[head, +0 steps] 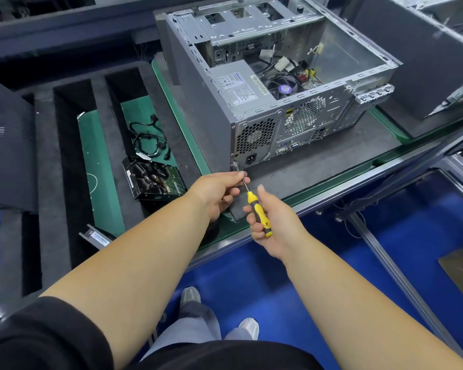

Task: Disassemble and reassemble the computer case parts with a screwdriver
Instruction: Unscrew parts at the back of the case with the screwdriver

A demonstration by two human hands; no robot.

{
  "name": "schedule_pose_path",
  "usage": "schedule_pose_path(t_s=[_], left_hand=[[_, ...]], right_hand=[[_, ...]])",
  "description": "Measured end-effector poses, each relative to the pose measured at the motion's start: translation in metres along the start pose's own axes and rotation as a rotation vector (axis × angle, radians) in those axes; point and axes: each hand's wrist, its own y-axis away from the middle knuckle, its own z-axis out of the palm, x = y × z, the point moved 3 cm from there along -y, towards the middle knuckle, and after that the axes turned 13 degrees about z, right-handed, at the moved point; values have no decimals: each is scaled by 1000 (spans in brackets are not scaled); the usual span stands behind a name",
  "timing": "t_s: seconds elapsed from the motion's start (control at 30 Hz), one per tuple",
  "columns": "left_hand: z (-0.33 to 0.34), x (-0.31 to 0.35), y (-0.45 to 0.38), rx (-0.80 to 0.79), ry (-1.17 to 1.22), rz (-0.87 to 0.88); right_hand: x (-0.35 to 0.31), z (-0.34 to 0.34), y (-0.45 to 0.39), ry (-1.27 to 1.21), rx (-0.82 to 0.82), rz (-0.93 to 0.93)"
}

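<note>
At the bench's near edge, your right hand (271,225) wraps the yellow screwdriver (257,209) handle, while your left hand (217,192) pinches its shaft — tip at the lower rear corner of the open computer case (265,102), which lies on the grey mat (318,166).

An electronics workshop: green anti-static bench mat (182,124), foam parts trays (99,102), aluminium-frame workbench (385,166).

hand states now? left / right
Left hand: pinching the screwdriver shaft near the tip, at the computer case rear corner.
Right hand: gripping the screwdriver's yellow handle.
</note>
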Motion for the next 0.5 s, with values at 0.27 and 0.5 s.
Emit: schedule_pose_path(t_s=[0.27, 0.5], left_hand=[[3, 0, -1, 50, -28, 7], [3, -1, -2, 104, -55, 34]], right_hand=[[-6, -4, 1, 376, 383, -318], [-1, 0, 2, -116, -97, 82]])
